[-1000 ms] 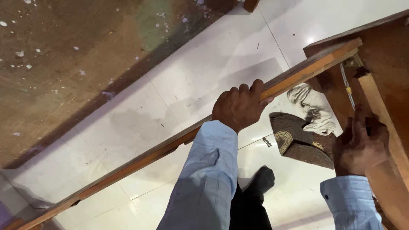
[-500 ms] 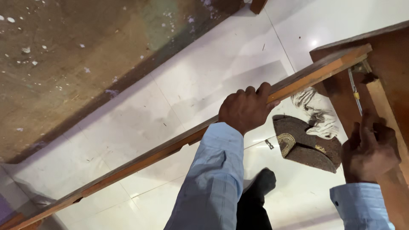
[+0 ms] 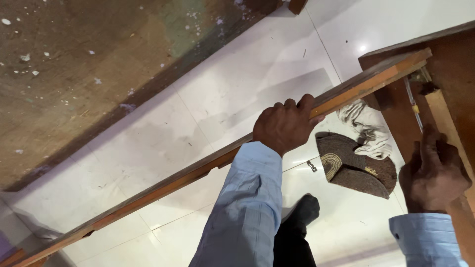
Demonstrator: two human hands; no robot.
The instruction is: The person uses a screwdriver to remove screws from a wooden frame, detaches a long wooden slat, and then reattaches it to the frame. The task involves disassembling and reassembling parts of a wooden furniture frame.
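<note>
Both hands have slid a little toward the right and lower in the head view since half a second ago, while the long wooden strip [image 3: 208, 165] keeps its slant across the picture. Its near end sits at the lower left corner and its far end meets the top corner of a brown wooden frame [image 3: 448, 54] at the upper right. The left hand [image 3: 284, 123] is clamped over the strip about two thirds of the way up, fingers curled over the upper edge, the pale blue sleeve [image 3: 245, 207] running down to the bottom edge. The right hand [image 3: 433, 175] is closed around a thin metal tool [image 3: 413, 106], likely a screwdriver, whose shaft points up toward the joint where strip and frame meet; the hand rests against an upright wooden rail [image 3: 443, 118] of the frame. Between the two hands, on the white tiled floor [image 3: 237, 94], lies a dark woven cap [image 3: 356, 168] with a pale coiled pattern, and a crumpled white cloth [image 3: 368, 126] touches its upper edge. A small metal piece [image 3: 311, 166] lies just left of the cap. A stained brown wall [image 3: 79, 64] fills the upper left.
</note>
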